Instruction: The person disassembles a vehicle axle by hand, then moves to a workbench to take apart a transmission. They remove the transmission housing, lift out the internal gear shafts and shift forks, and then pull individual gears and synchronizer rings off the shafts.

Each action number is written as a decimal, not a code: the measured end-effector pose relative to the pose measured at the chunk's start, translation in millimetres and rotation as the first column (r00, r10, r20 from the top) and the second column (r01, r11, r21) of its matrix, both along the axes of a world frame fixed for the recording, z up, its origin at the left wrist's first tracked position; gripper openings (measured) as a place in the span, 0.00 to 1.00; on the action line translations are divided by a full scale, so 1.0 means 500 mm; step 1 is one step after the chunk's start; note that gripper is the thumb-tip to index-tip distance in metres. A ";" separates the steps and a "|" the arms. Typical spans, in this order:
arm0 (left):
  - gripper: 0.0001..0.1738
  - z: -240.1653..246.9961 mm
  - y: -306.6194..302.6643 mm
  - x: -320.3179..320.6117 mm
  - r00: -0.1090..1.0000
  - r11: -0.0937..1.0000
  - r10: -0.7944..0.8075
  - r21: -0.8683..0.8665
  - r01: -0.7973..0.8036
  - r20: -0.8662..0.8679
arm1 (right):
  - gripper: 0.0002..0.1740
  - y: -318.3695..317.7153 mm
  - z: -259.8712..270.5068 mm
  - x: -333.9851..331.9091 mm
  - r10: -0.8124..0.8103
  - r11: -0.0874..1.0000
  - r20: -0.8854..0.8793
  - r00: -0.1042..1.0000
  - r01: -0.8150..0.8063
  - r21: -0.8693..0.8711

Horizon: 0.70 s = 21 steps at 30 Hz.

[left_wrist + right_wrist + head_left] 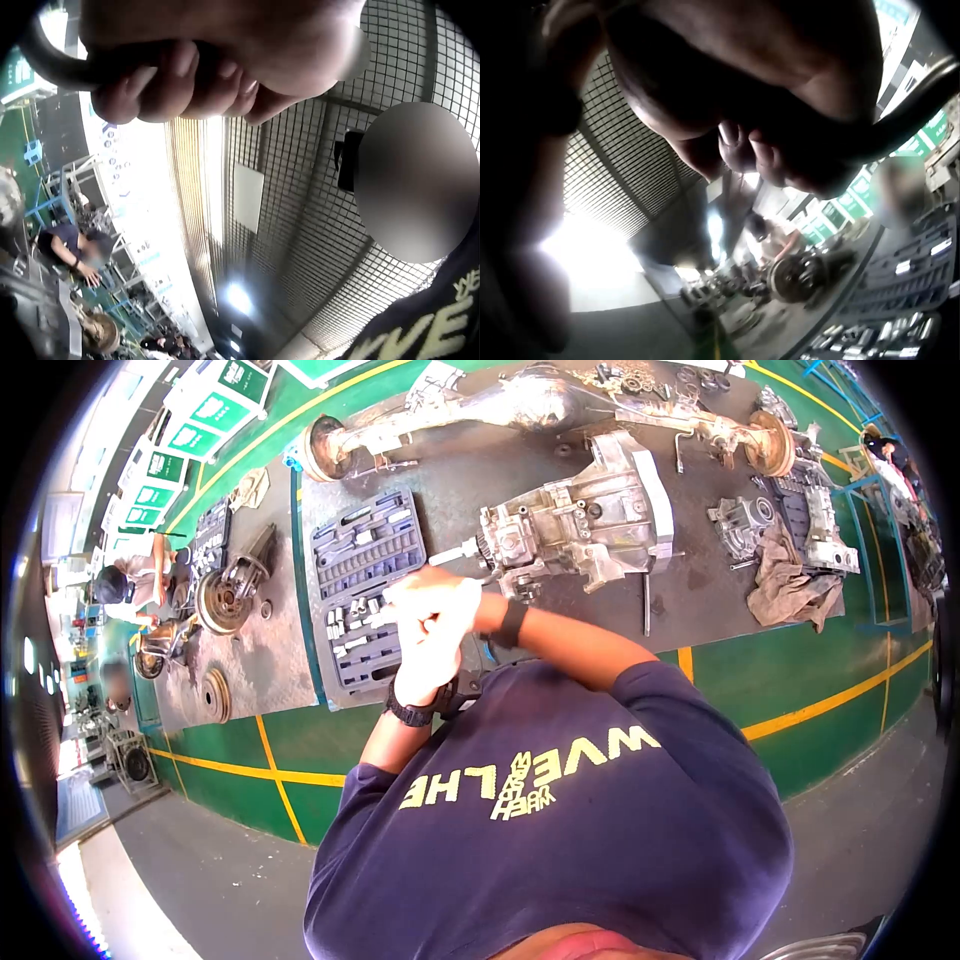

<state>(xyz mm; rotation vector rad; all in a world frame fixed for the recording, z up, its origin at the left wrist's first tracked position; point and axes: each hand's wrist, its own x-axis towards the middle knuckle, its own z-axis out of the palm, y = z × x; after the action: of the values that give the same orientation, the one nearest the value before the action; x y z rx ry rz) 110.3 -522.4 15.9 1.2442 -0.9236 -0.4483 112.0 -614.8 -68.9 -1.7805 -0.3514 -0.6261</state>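
Note:
In the head view my left hand (428, 645) and right hand (458, 592) are close together, overlapping in front of my chest. A dark watch circles the left wrist and a black band the right. In the left wrist view, the left fingers (180, 86) curl round a dark, rounded metal bar (56, 67). The right fingers (761, 154) curl as well in the right wrist view, with the bar (930, 86) running out beside them. A gearbox (570, 525) lies just beyond the hands, its pale shaft (455, 553) pointing at them. What kind of tool the bar is I cannot tell.
A tool case (385, 672) of sockets lies open beside the hands. Along the bench's far side runs a long axle (530, 402). A brown cloth (790, 585) and metal housings (745, 525) are at the right. Another person (140, 580) works at the left bench near a brake drum (222, 600).

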 end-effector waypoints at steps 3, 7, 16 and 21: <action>0.28 0.046 -0.017 0.028 0.983 0.996 -0.001 -0.089 -0.016 -0.182 | 0.16 0.029 -0.041 -0.096 0.057 0.992 -0.156 0.986 -0.073 -0.099; 0.28 0.057 0.013 0.065 0.952 0.987 -0.024 -0.156 -0.025 -0.306 | 0.25 -0.093 0.025 -0.181 -0.091 0.993 -0.379 0.921 0.054 -0.107; 0.28 0.158 -0.075 0.092 0.988 0.968 -0.083 -0.245 0.048 -0.134 | 0.19 -0.232 0.115 -0.011 0.001 0.944 -0.142 0.990 0.046 0.327; 0.32 0.120 -0.131 0.169 0.979 0.950 -0.113 -0.306 0.056 -0.170 | 0.24 -0.254 0.096 0.024 -0.158 0.958 -0.196 0.968 0.198 0.209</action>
<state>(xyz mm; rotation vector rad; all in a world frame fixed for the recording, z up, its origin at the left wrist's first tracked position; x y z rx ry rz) 194.6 -587.7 76.0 0.8727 -0.8519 -0.4643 124.1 -742.1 -21.1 -1.6426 0.0051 -0.6033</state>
